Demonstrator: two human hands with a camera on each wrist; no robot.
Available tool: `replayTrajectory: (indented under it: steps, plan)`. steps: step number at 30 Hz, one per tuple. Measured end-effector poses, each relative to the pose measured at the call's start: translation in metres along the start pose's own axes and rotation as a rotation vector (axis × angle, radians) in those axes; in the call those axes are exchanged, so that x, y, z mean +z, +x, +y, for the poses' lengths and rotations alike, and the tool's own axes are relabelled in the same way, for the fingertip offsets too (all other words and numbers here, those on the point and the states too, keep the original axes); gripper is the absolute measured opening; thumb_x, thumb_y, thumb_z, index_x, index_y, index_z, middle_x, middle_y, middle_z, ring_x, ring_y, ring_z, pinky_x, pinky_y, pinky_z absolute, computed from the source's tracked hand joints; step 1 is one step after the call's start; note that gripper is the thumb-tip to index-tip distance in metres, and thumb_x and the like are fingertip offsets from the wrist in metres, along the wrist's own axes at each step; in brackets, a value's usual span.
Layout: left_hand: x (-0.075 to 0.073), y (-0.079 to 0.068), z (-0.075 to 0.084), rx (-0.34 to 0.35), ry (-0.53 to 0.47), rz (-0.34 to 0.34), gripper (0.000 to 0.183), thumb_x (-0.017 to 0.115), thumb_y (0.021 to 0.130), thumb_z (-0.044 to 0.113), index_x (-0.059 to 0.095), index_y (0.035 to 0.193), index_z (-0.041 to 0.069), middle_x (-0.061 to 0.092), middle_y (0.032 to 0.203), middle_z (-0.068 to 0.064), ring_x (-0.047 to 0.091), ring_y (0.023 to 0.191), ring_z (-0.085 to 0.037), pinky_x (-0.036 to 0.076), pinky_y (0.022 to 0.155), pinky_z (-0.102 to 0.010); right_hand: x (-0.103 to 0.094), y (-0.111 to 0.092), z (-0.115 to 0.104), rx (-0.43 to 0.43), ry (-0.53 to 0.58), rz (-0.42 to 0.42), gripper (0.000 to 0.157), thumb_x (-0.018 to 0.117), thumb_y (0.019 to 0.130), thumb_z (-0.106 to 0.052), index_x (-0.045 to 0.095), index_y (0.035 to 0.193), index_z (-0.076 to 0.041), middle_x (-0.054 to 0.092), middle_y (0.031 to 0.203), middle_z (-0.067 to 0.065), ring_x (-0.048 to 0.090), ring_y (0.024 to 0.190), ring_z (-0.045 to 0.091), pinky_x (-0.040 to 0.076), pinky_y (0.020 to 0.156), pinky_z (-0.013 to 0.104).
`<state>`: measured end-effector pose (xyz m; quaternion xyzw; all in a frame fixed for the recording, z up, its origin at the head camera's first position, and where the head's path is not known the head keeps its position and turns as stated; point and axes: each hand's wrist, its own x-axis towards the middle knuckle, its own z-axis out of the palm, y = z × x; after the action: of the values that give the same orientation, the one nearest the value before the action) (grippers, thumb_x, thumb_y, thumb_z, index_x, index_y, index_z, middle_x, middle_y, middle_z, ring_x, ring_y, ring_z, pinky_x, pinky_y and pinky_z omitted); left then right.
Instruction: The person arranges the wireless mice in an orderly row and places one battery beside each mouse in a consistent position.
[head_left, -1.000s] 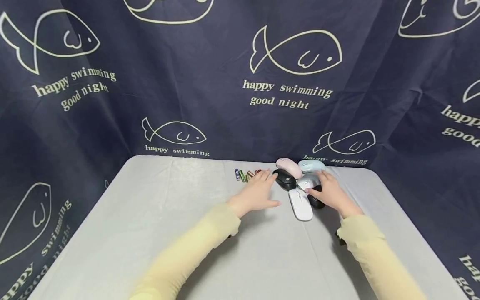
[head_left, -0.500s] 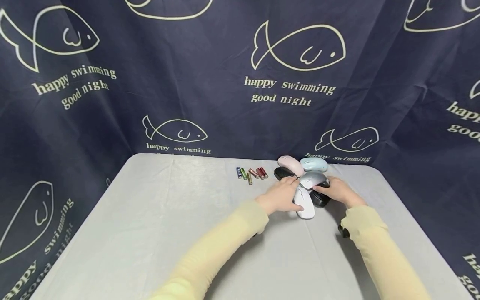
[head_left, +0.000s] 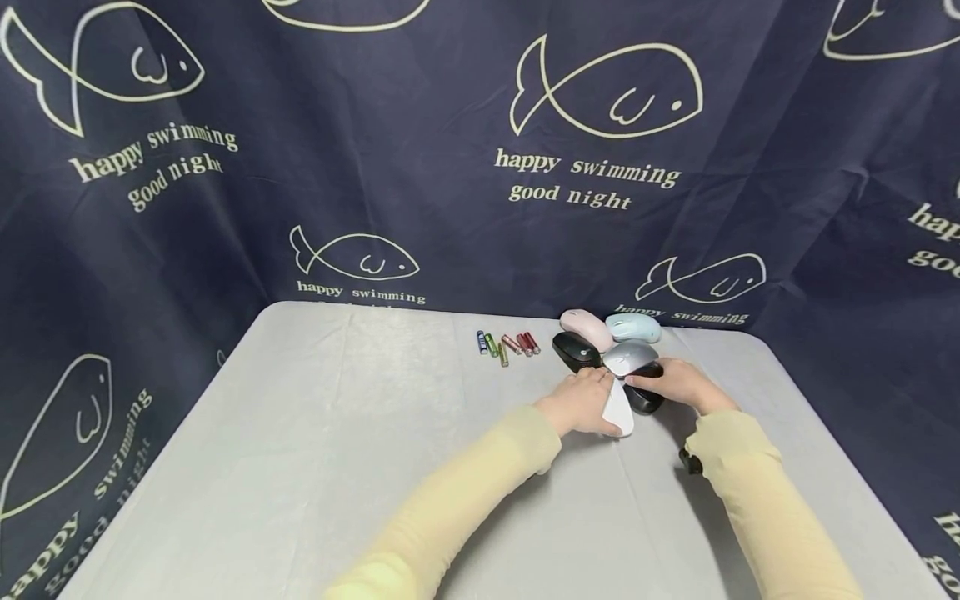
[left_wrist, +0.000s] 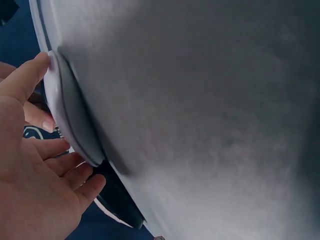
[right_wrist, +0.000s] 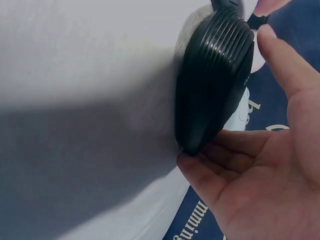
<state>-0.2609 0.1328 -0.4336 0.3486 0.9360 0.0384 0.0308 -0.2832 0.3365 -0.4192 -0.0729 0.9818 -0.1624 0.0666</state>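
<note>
The left hand (head_left: 579, 404) grips a white computer mouse (head_left: 617, 412) lengthwise. In the left wrist view its thumb lies at one end of the white mouse (left_wrist: 75, 115), with the other fingers at the opposite end. A black mouse (head_left: 643, 400) sits just right of the white one, held by the right hand (head_left: 681, 385). The right wrist view shows the ribbed black mouse (right_wrist: 215, 75) between thumb and fingertips. Around them cluster a silver mouse (head_left: 630, 358), a second black mouse (head_left: 576, 352), a pink mouse (head_left: 587, 328) and a light blue mouse (head_left: 633, 327).
Left of the mice lie several small batteries, among them a blue battery (head_left: 482, 342), a green battery (head_left: 491, 345) and a red battery (head_left: 531, 342). The grey-white tablecloth (head_left: 300, 450) covers the table. A dark fish-print curtain (head_left: 420, 167) rises behind the back edge.
The left hand has moved right from beside the batteries onto the white mouse. The right hand has come down from the silver mouse to the black mouse. The batteries are now uncovered.
</note>
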Motion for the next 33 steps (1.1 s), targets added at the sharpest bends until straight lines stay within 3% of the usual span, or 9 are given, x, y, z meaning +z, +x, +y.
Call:
replayTrajectory:
  steps: [7,20,26,33]
  plan:
    - [0.0036,0.0028,0.0028,0.004,0.04,0.011,0.095,0.066,0.071,0.066,0.038,0.143,0.012,0.038,0.147,-0.003,0.037,0.131,-0.017,0.04,0.103,-0.027,0.0007,-0.0013,0.0007,0.016,-0.007,-0.036,0.082,0.063,0.082,-0.052,0.05,0.118,0.02,0.055,0.115,0.039,0.053,0.107,0.05,0.046,0.09,0.055]
    - [0.0013,0.003,0.0044,-0.005,0.095,0.011,0.098,0.069,0.064,0.071,0.041,0.138,0.012,0.049,0.13,0.001,0.042,0.115,-0.014,0.04,0.086,-0.023,0.0093,0.0024,0.007,0.014,-0.007,0.01,0.077,0.063,0.08,-0.055,0.057,0.114,0.014,0.061,0.11,0.032,0.058,0.101,0.044,0.047,0.086,0.052]
    - [0.0003,0.0027,0.0033,-0.007,0.12,-0.008,0.104,0.068,0.062,0.073,0.037,0.14,0.011,0.047,0.131,-0.001,0.041,0.116,-0.015,0.04,0.09,-0.024,0.0073,0.001,0.0036,0.012,0.001,0.013,0.078,0.064,0.08,-0.054,0.056,0.114,0.016,0.06,0.11,0.034,0.057,0.102,0.046,0.047,0.087,0.053]
    - [0.0014,0.0012,0.0065,-0.036,0.088,-0.003,0.106,0.071,0.058,0.074,0.039,0.137,0.012,0.048,0.128,-0.001,0.041,0.11,-0.015,0.037,0.085,-0.023,0.009,0.0,0.0063,0.004,0.007,0.026,0.072,0.065,0.08,-0.053,0.059,0.11,0.013,0.063,0.104,0.03,0.06,0.096,0.041,0.048,0.083,0.05]
